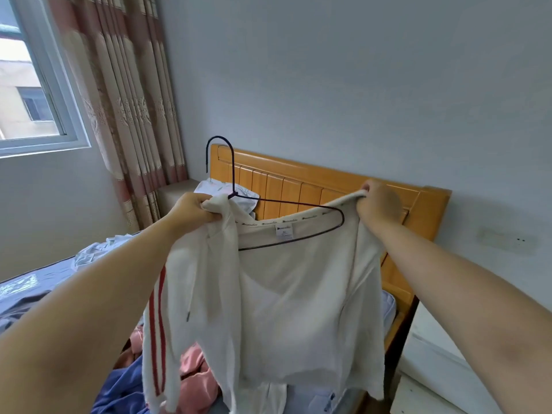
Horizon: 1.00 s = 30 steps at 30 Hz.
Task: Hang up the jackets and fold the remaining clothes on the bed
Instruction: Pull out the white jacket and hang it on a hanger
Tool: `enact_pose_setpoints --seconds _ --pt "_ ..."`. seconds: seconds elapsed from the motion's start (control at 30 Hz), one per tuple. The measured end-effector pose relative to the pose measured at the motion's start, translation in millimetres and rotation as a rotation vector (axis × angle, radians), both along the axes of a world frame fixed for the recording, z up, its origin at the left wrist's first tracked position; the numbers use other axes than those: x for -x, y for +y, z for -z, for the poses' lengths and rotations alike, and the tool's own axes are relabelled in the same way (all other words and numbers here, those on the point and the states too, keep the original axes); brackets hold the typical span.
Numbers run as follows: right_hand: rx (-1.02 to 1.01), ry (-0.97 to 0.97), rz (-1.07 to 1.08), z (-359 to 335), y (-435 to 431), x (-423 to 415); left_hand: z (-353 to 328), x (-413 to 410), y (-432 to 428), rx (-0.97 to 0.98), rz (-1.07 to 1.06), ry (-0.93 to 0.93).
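I hold a white jacket (286,309) with red stripes on one sleeve up in the air above the bed (27,288). A dark wire hanger (286,216) sits partly inside its neck opening, hook pointing up. My left hand (194,209) grips the jacket's left shoulder together with the hanger's neck. My right hand (378,201) pinches the right shoulder edge and pulls it outward, beyond the hanger's right end. The jacket's inside and its neck label face me.
Pink (194,375) and blue clothes (125,386) lie piled on the bed below the jacket. A white garment (215,189) rests against the orange wooden headboard (298,183). Curtains (131,115) and a window (27,85) are at the left, a white nightstand (430,372) at the right.
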State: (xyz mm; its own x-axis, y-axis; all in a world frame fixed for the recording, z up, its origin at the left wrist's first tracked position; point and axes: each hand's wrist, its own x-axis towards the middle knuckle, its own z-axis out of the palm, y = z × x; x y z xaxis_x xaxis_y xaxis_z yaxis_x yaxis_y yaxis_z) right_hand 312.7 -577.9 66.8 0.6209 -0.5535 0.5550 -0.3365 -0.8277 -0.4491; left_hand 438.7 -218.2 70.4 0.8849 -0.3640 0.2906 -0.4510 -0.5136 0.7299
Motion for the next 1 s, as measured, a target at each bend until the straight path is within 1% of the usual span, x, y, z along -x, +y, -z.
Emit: enact_pose_setpoints --seconds 0.03,0.07,0.1,0.13,0.17,0.27,0.33,0.4,0.47,0.5,0.53,0.63,0.67,0.7,0.77,0.87,1.0 --pt "-0.032 0.068 -0.031 -4.7 1.2 -3.1 -1.5 -2.8 0.6 -0.010 0.015 -0.004" --pt "-0.008 0.292 -0.056 -4.4 5.1 -5.0 -1.8 -5.2 1.3 -0.032 0.024 -0.008" --pt "-0.027 0.566 -0.071 2.3 9.4 -4.4 0.1 -6.8 1.2 -0.063 0.035 -0.016" --pt "-0.037 0.739 -0.045 11.2 10.9 -5.0 3.6 -6.4 0.7 -0.109 0.047 -0.018" --pt "-0.033 0.770 -0.009 18.5 10.9 -6.3 9.2 -4.6 -0.7 -0.154 0.070 -0.022" --pt "-0.027 0.533 0.068 28.9 12.0 -13.0 31.4 -1.8 -1.3 -0.187 0.124 -0.010" --pt "-0.026 0.471 0.052 32.2 12.3 -18.1 41.6 -3.7 0.5 -0.190 0.102 -0.008" --pt "-0.040 0.370 0.041 34.0 10.5 -19.2 45.4 -7.2 2.6 -0.193 0.072 -0.010" --pt "-0.103 0.354 0.076 34.5 6.5 -17.8 43.6 -8.1 3.5 -0.160 0.033 -0.022" --pt "-0.193 0.370 0.086 35.5 3.7 -17.8 43.3 -9.1 4.2 -0.135 0.009 -0.041" --pt "-0.332 0.387 0.081 36.3 3.2 -17.1 42.7 -9.5 5.1 -0.113 -0.011 -0.057" --pt "-0.940 0.325 -0.041 49.0 10.0 -20.0 42.5 -9.4 3.2 -0.093 -0.051 -0.116" --pt "-1.098 0.285 -0.056 52.6 15.5 -20.4 41.7 -7.9 0.8 -0.095 -0.052 -0.123" --pt "-1.207 0.253 -0.054 57.6 19.8 -21.9 41.1 -6.7 -1.8 -0.099 -0.047 -0.126" --pt "-1.269 0.241 -0.036 62.6 24.3 -23.1 41.7 -7.0 -5.6 -0.112 -0.040 -0.134" --pt "-1.226 0.246 -0.076 56.3 23.9 -22.8 42.2 -8.8 -4.2 -0.136 -0.085 -0.137" --pt "-1.145 0.187 -0.150 42.8 25.3 -18.6 46.5 -17.9 4.3 -0.159 -0.108 -0.143"
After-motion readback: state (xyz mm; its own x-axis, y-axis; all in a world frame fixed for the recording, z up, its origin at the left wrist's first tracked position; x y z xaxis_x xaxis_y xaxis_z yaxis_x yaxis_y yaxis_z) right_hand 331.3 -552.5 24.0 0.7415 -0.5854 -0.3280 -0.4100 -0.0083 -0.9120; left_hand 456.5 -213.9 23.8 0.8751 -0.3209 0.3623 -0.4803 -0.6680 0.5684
